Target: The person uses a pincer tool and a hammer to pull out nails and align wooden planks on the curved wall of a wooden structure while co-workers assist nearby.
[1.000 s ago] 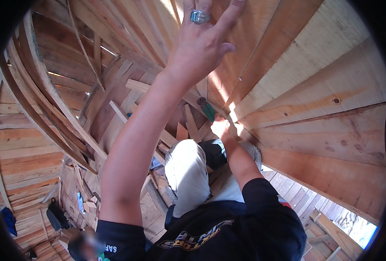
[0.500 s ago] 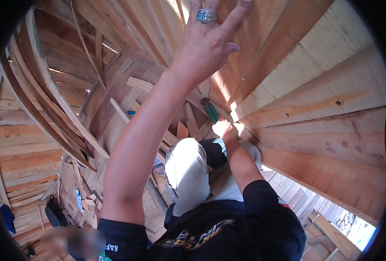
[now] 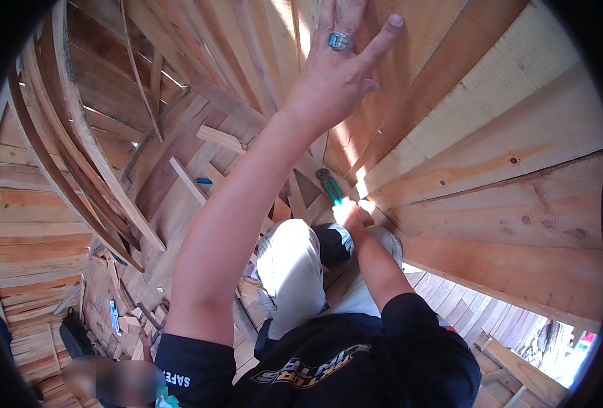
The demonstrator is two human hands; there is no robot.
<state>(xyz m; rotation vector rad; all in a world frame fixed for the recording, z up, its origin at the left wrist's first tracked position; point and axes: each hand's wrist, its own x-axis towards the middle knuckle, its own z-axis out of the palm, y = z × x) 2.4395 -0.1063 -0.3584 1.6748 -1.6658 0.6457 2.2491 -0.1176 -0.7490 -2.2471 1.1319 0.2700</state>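
My left hand (image 3: 329,88), with a ring on one finger, is raised against the upright wooden planks (image 3: 410,75) at the top of the view. Its fingers are spread and it holds nothing; whether the palm presses on the wood I cannot tell. Lower down, by my knees, my right hand (image 3: 348,213) is closed around the green handles of a pair of pincers (image 3: 332,188). Their dark rounded head points away from me, close to the foot of the plank wall. Nothing can be made out between the jaws.
Offcuts and a long wooden strip (image 3: 188,181) lie on the board floor to the left. Tall curved timbers (image 3: 77,129) stand farther left. Another person (image 3: 121,381) is at the lower left, near a dark bag (image 3: 76,335). A gap opens beneath the right wall.
The view has shifted slightly. My left hand shows a little lower and farther right, still spread; my right hand still grips the pincers, their head a little lower in the picture.
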